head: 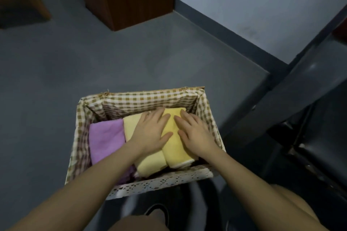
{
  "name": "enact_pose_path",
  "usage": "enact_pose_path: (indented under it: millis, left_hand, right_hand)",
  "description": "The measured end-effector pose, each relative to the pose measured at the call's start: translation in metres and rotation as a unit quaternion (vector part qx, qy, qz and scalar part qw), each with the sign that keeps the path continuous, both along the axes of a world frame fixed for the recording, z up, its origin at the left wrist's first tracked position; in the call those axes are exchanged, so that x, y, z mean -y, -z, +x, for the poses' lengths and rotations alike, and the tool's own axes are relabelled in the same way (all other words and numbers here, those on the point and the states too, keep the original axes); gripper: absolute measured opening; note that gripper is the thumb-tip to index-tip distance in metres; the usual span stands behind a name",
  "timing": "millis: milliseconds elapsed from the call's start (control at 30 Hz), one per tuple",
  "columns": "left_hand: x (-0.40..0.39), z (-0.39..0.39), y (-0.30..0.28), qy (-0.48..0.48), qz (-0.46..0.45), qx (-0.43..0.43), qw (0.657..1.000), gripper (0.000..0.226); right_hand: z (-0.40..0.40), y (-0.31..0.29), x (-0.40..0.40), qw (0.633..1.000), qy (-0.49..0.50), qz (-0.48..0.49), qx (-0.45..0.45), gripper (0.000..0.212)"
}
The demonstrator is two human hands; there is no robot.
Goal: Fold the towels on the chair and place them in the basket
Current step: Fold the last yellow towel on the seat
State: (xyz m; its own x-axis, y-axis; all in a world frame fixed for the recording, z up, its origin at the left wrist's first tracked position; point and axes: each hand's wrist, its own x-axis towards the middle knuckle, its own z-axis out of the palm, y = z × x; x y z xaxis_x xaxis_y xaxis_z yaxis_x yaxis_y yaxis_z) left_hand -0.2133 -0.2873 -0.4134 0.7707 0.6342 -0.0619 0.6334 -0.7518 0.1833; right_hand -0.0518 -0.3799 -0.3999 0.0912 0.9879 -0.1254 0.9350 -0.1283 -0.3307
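Head view: basket with checked liner sits on the floor at 6 o'clock of frame centre. Three folded towels are seen inside, side by side: purple towel at 9 o'clock, pale yellow towel in the middle, deeper yellow towel at 3 o'clock. Left hand is laid flat with fingers straight, pressing across the two yellow towels; nothing is gripped. Right hand is likewise flat and spread on the deeper yellow towel, nothing gripped. The last towel is judged to be getting patted into place, so the task looks close to done. Chair, dark and glossy, is at 3 to 4 o'clock, cut off by the frame edge; no towel is seen on the visible part, but the rest of the seat cannot be checked. More purple fabric shows low in the basket near the left forearm; whether it is a separate towel cannot be told. Basket floor is hidden. Lower frame is blurred.
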Motion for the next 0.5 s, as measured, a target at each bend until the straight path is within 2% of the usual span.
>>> enact_pose_path:
  millis: [100, 200, 267, 333, 400, 500]
  left_hand:
    - [0.004, -0.008, 0.019, -0.009, -0.037, -0.061, 0.997, 0.097]
    - [-0.003, -0.006, 0.037, 0.005, -0.019, -0.108, 0.994, 0.106]
    - [-0.003, -0.004, 0.045, 0.013, -0.009, -0.121, 0.992, 0.107]
    - [-0.003, -0.006, 0.047, 0.011, -0.02, -0.126, 0.992, 0.109]
    - [-0.004, -0.009, 0.043, 0.006, -0.034, -0.126, 0.991, 0.105]
    - [-0.003, -0.016, 0.025, -0.01, -0.038, -0.095, 0.995, 0.078]
  right_hand:
    - [0.001, 0.013, -0.01, 0.998, -0.045, -0.042, 0.013, 0.054]
    - [-0.002, 0.029, -0.01, 0.991, -0.072, -0.105, 0.051, 0.08]
    - [-0.002, 0.038, -0.009, 0.986, -0.073, -0.132, 0.066, 0.089]
    - [-0.003, 0.041, -0.011, 0.985, -0.069, -0.143, 0.064, 0.083]
    - [-0.006, 0.036, -0.015, 0.983, -0.074, -0.155, 0.059, 0.064]
    - [-0.006, 0.018, -0.021, 0.99, -0.07, -0.115, 0.038, 0.054]
